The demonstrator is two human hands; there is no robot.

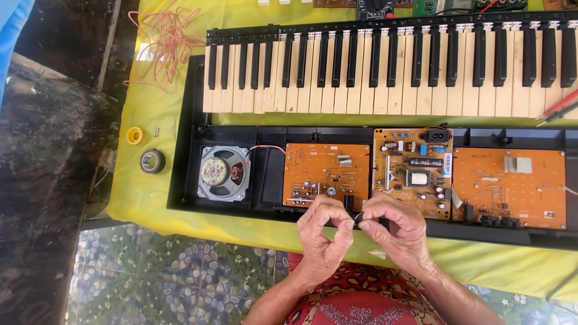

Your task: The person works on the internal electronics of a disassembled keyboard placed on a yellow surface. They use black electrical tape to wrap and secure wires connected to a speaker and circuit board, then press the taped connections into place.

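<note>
My left hand [322, 235] and my right hand [394, 232] meet at the near edge of an opened electronic keyboard [180, 180]. Together they pinch a small black part [359, 218] between thumbs and fingertips. Just behind my hands lie three orange circuit boards: one on the left [322, 171], a middle one with a transformer [412, 174], and a right one [512, 192]. A round speaker [223, 173] sits in the case to the left, with red wires running from it. The row of black and white keys [391, 72] lies beyond the boards.
A yellow cloth [144, 192] covers the table. On it, left of the case, lie a yellow ring [135, 135], a dark round part [152, 161] and a tangle of red wire [162, 42]. Red and black probe leads [557, 109] cross the keys at right. Patterned floor shows below.
</note>
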